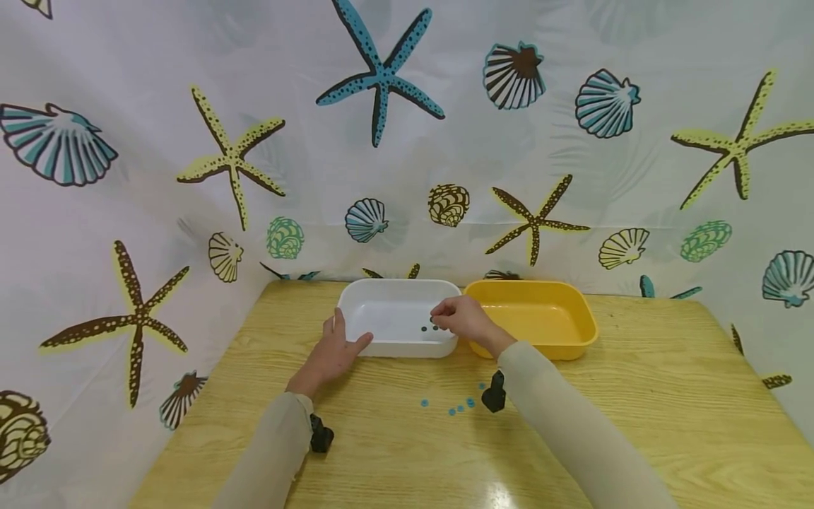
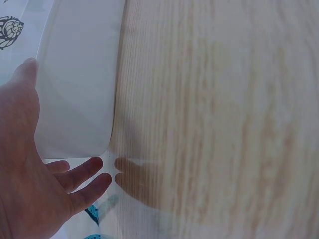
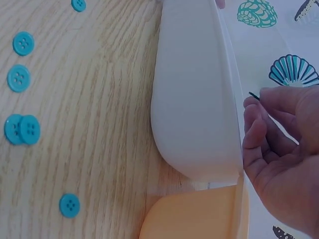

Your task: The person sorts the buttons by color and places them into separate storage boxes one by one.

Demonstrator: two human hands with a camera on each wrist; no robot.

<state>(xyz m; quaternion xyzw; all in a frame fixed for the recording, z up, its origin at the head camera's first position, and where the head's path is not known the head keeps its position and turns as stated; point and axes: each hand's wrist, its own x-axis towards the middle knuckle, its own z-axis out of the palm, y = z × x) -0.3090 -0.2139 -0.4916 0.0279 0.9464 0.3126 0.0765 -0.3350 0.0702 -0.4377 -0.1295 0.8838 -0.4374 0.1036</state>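
A white plastic tray sits toward the back of the table. At its left front corner my left hand spreads its fingers along the end, with the thumb by the front rim. Over the tray's right end is my right hand, thumb and forefinger pinching a thin dark button seen edge-on. Beneath those fingertips, a few small dark buttons lie on the tray floor. Several blue four-hole buttons are scattered on the table in front, two of them overlapping.
A yellow tray stands right beside the white one, partly behind my right forearm. Behind the wooden table hangs a white curtain printed with starfish and shells. Each wrist carries a small black camera.
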